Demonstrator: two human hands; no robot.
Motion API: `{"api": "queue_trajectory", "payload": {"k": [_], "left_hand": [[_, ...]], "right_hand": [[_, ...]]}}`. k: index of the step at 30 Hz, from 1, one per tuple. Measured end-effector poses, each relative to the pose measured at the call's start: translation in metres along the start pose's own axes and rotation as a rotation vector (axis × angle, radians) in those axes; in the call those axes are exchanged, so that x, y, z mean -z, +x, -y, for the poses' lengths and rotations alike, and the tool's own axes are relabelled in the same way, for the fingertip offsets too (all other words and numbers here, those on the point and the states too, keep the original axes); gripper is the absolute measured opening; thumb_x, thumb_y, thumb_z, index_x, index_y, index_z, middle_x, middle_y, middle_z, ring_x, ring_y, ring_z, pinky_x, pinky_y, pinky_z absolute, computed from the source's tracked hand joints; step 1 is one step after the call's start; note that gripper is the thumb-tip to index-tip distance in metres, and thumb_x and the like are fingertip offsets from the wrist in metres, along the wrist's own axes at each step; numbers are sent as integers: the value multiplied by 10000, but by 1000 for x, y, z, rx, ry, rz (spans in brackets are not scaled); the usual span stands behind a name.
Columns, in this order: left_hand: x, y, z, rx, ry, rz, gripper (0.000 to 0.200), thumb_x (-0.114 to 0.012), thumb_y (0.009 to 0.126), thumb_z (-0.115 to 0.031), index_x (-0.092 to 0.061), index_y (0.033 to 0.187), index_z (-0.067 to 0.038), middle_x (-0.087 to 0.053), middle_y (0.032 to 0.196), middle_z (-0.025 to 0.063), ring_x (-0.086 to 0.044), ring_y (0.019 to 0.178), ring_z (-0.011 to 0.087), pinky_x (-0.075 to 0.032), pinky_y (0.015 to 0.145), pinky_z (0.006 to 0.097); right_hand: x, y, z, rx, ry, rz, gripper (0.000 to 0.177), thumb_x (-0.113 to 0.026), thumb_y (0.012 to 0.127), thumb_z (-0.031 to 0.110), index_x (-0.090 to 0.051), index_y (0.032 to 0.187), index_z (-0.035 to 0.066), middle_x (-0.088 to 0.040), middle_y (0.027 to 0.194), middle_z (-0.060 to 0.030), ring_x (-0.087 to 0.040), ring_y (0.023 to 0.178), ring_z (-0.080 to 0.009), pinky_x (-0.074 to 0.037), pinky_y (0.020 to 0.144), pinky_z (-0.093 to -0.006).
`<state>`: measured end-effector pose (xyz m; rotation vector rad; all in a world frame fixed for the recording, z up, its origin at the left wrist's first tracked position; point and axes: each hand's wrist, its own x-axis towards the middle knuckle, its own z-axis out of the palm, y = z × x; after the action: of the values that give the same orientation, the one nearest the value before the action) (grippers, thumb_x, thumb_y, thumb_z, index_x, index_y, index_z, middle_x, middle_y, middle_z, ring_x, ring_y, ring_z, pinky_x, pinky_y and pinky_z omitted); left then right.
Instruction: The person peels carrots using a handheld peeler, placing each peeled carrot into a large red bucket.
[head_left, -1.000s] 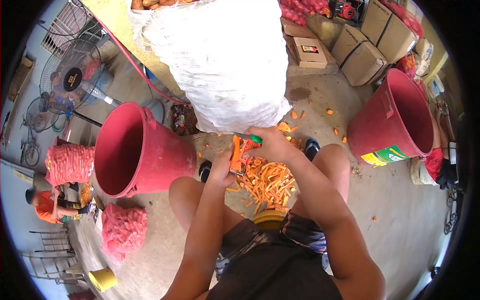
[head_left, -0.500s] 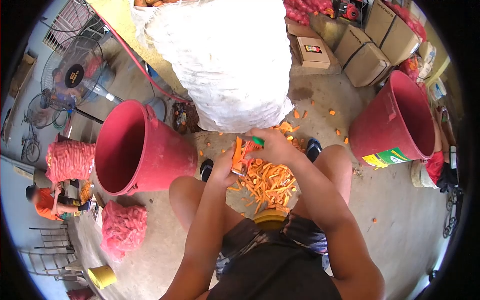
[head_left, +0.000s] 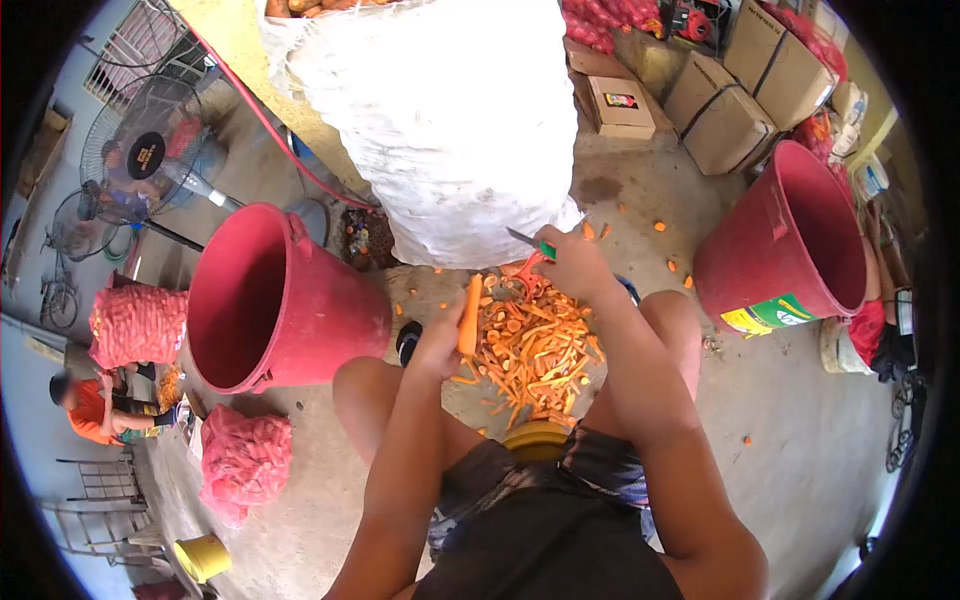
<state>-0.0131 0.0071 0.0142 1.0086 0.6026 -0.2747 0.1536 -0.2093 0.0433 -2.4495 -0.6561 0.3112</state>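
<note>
Upright in my left hand (head_left: 438, 345) is a peeled orange carrot (head_left: 470, 318), gripped along its side. My right hand (head_left: 582, 265) is closed around a small knife (head_left: 522, 238) with a green handle, its blade pointing up and left. A red peeler (head_left: 528, 277) also sits in that hand, hanging below the knife. My two hands are apart, above a pile of carrot peels and cut ends (head_left: 540, 350) on the floor between my legs. Part of a yellow seat (head_left: 535, 440) shows beneath me.
A large white sack (head_left: 460, 150) of carrots stands in front. Red tubs stand left (head_left: 340, 310) and right (head_left: 730, 260). Pink bags of carrots (head_left: 245, 455), a fan (head_left: 145, 155), cardboard boxes (head_left: 715, 110) and a seated person (head_left: 90, 405) are around.
My right hand has moved right and slightly up, away from the carrot, carrying the knife and peeler. The carrot is now held upright, apart from the peeler.
</note>
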Motion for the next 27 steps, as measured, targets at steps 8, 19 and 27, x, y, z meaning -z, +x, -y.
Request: {"api": "queue_trajectory", "payload": {"k": [8,19,27], "left_hand": [[-5,-12,-10,95,113,57,627,-504,1063,-633,-657,1246,-53,-601,788,22,-534,562,155,-461,520,317],[12,33,23,-562,1057,-443,306,-798,911,-247,-695,985,32,-747,841,178,-737,734,326,-547,673,423],[-6,-9,6,-782,1020,-338,344,-814,867,-208,-696,1097,19,-729,878,249,-716,842,448,-560,768,503]], "right_hand": [[-19,-17,5,147,26,83,326,-703,921,176,-651,1236,106,-740,1036,-215,-699,1049,-423,-546,898,-518],[-46,-38,49,200,-45,154,284,-714,883,158,-649,1115,6,-743,1030,-238,-723,1025,-411,-575,886,-514],[-48,1,-1,34,-351,475,366,-747,860,200,-681,1132,-36,-756,1019,-228,-745,986,-393,-596,870,-495]]}}
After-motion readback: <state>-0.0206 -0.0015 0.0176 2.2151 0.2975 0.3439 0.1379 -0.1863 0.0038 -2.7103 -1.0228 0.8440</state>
